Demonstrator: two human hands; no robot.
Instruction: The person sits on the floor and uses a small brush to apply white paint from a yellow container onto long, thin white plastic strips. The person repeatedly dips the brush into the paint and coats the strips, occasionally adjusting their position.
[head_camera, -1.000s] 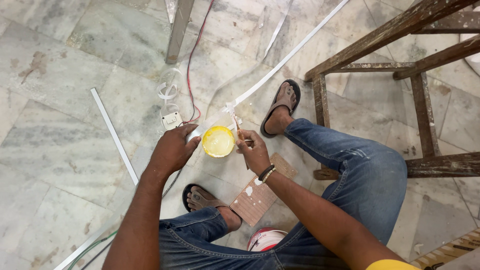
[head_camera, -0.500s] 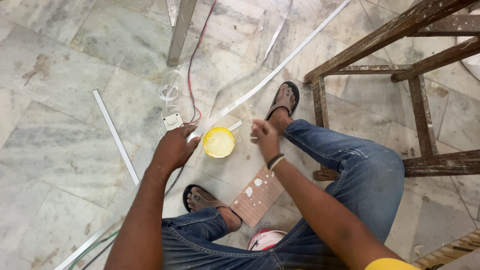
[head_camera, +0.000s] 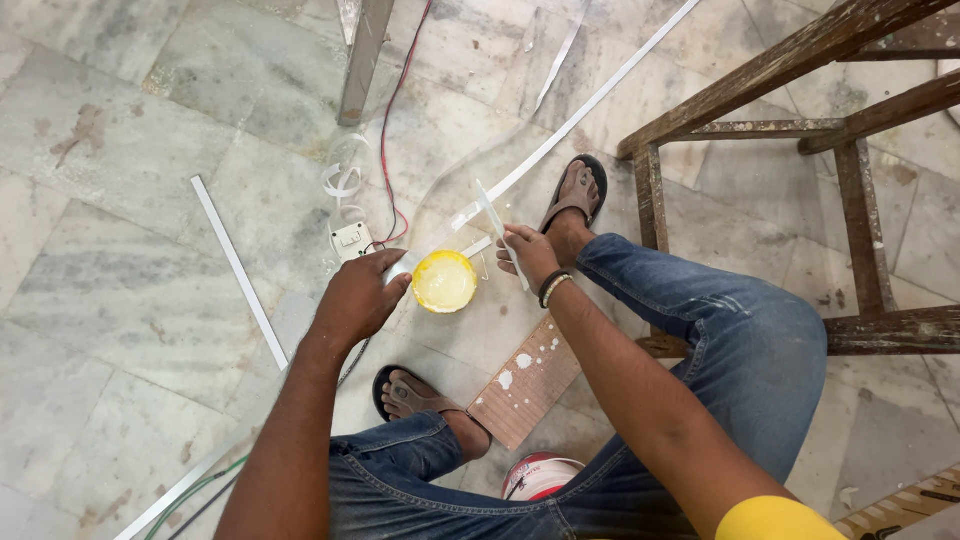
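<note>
Squatting on the marble floor (head_camera: 120, 300), I have both hands by a small yellow tub.

My left hand (head_camera: 357, 297) rests with curled fingers on the near end of a long white strip (head_camera: 560, 140), just at 9 o'clock of the yellow tub (head_camera: 444, 281); whether it grips or only presses the strip down I cannot tell. My right hand (head_camera: 527, 255) sits at 3 o'clock of the tub, pinched shut on a thin white stick (head_camera: 497, 226) that points up toward 11 o'clock. The tub stands open on the floor between the two hands, between my sandalled feet. A small white switch box (head_camera: 351, 240) with red wire lies at 10 o'clock of the tub, a paint-speckled board (head_camera: 527, 382) at 5 o'clock, a wooden stool (head_camera: 800, 150) at 2 o'clock.
</note>
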